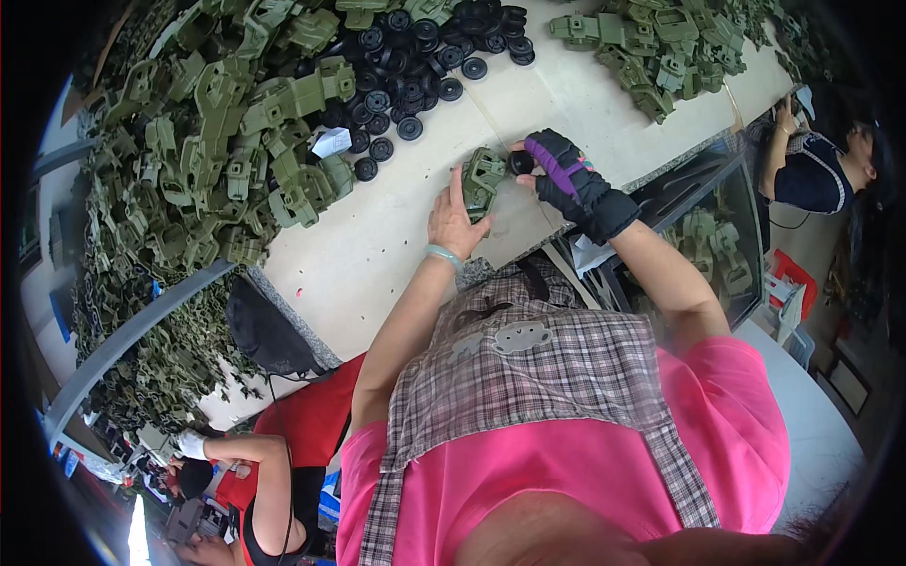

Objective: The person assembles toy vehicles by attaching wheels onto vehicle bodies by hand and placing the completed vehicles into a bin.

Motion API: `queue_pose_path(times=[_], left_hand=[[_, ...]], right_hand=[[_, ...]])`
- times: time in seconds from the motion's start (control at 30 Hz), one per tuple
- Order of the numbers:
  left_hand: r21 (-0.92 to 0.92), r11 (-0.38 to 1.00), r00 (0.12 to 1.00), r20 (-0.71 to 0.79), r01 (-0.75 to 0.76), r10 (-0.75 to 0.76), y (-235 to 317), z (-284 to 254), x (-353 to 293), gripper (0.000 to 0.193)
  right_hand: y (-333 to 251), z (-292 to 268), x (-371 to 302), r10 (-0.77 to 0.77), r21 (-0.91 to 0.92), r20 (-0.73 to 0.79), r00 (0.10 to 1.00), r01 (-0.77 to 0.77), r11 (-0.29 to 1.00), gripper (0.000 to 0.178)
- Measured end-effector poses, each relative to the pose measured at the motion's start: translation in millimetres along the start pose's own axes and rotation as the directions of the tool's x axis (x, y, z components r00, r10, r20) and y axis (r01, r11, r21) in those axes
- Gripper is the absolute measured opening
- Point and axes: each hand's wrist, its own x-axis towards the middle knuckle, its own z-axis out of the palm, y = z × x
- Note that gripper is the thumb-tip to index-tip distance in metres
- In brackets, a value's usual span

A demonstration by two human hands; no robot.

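Observation:
A green plastic toy vehicle body (pixel 485 179) rests on the table in front of me. My left hand (pixel 455 224) is closed around its near end, one finger along its left side and the thumb at its near edge. My right hand (pixel 570 179), in a black and purple fingerless glove, pinches a small black toy wheel (pixel 520 162) between thumb and fingers. The wheel is held right against or just beside the body's right side; I cannot tell whether they touch.
A heap of loose black wheels (pixel 411 83) lies beyond my hands. Piles of green vehicle bodies (pixel 219 113) fill the left, with another pile (pixel 665 47) at the far right. A dark-framed bin (pixel 713 245) stands to my right. Other people sit at lower left and far right.

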Motion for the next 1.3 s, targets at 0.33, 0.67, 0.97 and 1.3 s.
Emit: queue_pose_path(times=[0.33, 0.67, 0.97, 1.3], left_hand=[[-0.005, 0.999, 0.997, -0.05, -0.054, 0.054, -1.6, 15.1, -1.2, 0.12], [-0.022, 1.0, 0.999, -0.044, 0.017, -0.018, 6.8, 15.0, -3.4, 0.12], [-0.065, 0.998, 0.985, -0.173, 0.011, -0.022, -2.3, 43.2, -5.1, 0.113], [-0.141, 0.989, 0.998, -0.035, 0.049, -0.054, -9.2, 48.0, -0.5, 0.101]], right_hand=[[-8.1, 4.6, 17.6, -0.331, -0.36, 0.175, 0.927, 0.374, 0.855, 0.056], [-15.2, 8.2, 33.1, -0.296, -0.286, 0.163, 0.941, 0.332, 0.899, 0.052], [-48.9, 36.7, 86.1, -0.373, -0.288, 0.04, 0.927, 0.368, 0.884, 0.031], [-68.0, 57.3, 108.9, -0.464, -0.424, 0.47, 0.751, 0.653, 0.628, 0.022]])
